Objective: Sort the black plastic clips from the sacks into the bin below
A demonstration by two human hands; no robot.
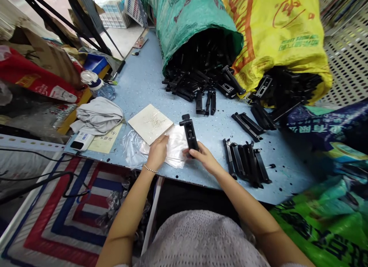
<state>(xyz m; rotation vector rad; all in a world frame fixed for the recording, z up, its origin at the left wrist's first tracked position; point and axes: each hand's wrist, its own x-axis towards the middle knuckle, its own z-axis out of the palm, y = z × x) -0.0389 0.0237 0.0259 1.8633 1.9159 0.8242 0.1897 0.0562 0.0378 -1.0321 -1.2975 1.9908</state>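
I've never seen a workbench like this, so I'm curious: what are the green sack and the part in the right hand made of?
The green sack looks like woven plastic with a slight sheen, judging by its crinkled, printed surface. The black part in the right hand seems to be molded plastic, smooth and dark, though painted metal is possible.

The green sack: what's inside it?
Long black plastic parts crowd the mouth of the green woven sack and spill out. Its sides and shadow hide whatever is deeper.

Blue tabletop (pixel 207 131) bearing black parts (pixel 247 163).
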